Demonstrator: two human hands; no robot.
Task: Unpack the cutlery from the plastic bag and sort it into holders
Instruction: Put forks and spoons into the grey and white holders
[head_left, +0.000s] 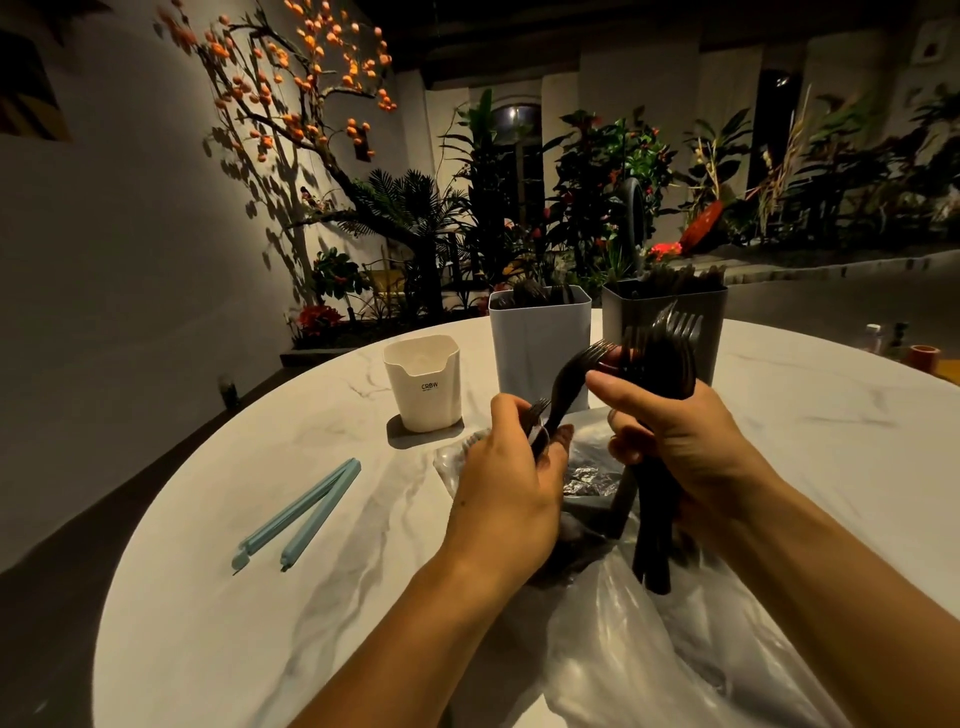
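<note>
Fingers (618, 447) of the right hand (680, 441) are curled round a bunch of dark forks (662, 374), held upright with tines up and handles reaching down towards the bag (623, 639). The thumb stretches left over the bunch. The left hand (506, 483) pinches one more fork (569, 384) by its lower part, and that fork leans to the right so its tines nearly meet the bunch. A second dark piece seems caught under the left fingers too, but the light is dim and it is hard to be sure.

Both hands hover just above the clear plastic bag, which lies crumpled on the white marble table (260, 597) close to the person. Dark cutlery still shows inside the bag beneath the hands.

Three holders stand beyond the hands. The grey holder (537, 338) in the middle already has dark cutlery in it. The black holder (706, 332) to its right is full of dark handles. The white cup (423, 384) on the left shows nothing above its rim. A blue bag clip (301, 514) lies open on the table to the left.

Judging by this, sorting is well under way: two holders are filled in part, while the gathered forks and the bag's remaining pieces still need placing.
</note>
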